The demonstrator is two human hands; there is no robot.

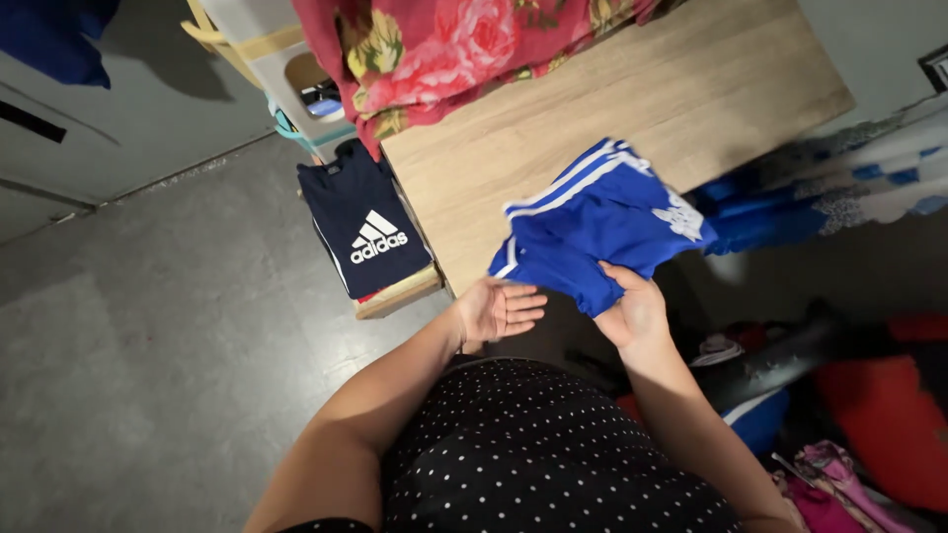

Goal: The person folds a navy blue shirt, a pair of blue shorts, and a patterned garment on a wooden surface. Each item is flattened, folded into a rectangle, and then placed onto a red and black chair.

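Wooden surface (691, 89) lies beyond the fingers. Right hand (632, 314) pinches the blue shorts (602, 222) at their near edge; left hand (499, 309), palm up with fingers spread, sits just beside them.

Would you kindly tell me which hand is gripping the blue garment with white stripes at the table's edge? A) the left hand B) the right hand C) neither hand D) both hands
B: the right hand pinches a fold of the blue garment at the edge of the wooden table, while the left hand lies open, palm up, just beside the cloth without closing on it.
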